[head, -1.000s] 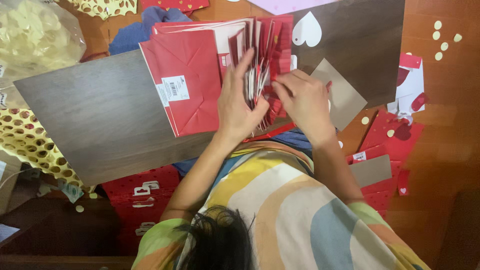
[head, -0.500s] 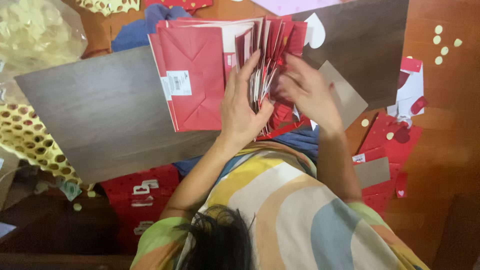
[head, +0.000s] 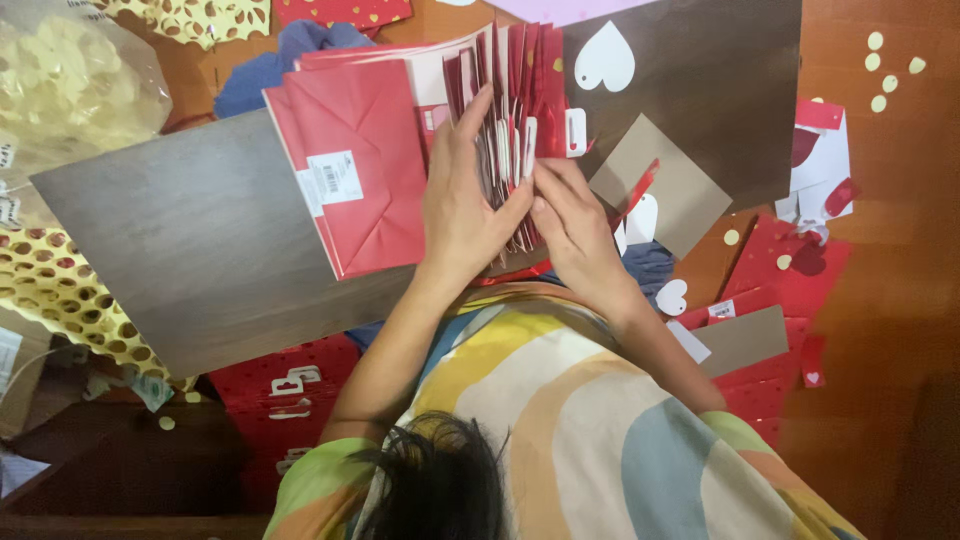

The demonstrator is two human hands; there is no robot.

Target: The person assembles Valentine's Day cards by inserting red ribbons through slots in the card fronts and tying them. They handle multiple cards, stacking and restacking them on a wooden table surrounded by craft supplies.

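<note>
The stack of red paper bags (head: 400,150) stands between the left hand (head: 462,210) and right hand (head: 575,225), both pinching its edges.

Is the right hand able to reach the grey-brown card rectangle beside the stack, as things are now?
Probably yes. The right hand rests on the red bag stack, and the card rectangle lies uncovered just beside it on the board, with nothing between them.

**Around the board**

A white heart (head: 604,57) lies far right on the grey board (head: 190,260). A tan card (head: 672,180) sits right of centre. Punched yellow paper (head: 55,290) lies left, a clear bag (head: 70,90) far left.
</note>
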